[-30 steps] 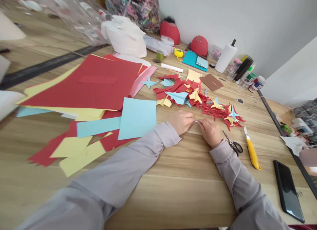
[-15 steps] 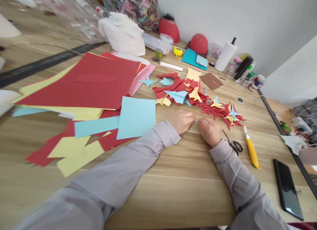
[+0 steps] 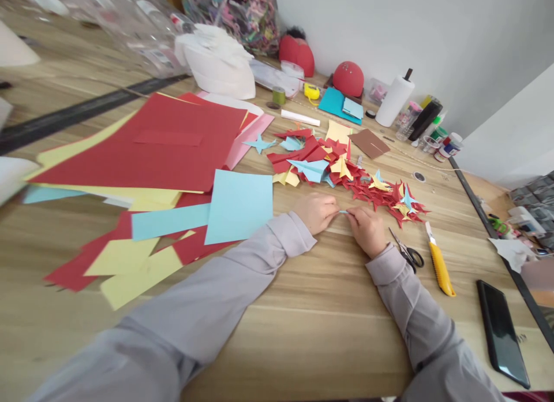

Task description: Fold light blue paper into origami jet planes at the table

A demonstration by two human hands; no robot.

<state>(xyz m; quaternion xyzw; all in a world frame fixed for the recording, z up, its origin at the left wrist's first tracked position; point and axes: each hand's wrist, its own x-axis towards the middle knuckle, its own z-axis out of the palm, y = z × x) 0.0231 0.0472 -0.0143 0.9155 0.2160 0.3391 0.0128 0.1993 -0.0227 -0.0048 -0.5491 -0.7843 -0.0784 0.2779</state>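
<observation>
My left hand [image 3: 315, 212] and my right hand [image 3: 367, 230] meet near the middle of the table, fingers pinched on a small piece of blue paper [image 3: 343, 212]. Most of that piece is hidden by my fingers. Just beyond my hands lies a heap of folded red paper pieces [image 3: 363, 188], with yellow and blue ones among them. A square blue sheet [image 3: 239, 205] lies left of my left hand, overlapping a blue strip [image 3: 171, 222]. Black scissors [image 3: 408, 252] rest close to my right wrist.
Large red sheets [image 3: 173, 159] and yellow scraps [image 3: 142, 278] cover the left side. A yellow cutter [image 3: 441, 268] and a black phone [image 3: 502, 332] lie at the right. Along the back stand a white roll [image 3: 395, 100], bottles [image 3: 448, 148] and a red pincushion [image 3: 348, 78].
Both hands keep their pinch on the blue piece and have barely moved. The view has shifted very slightly; nothing else has visibly moved.
</observation>
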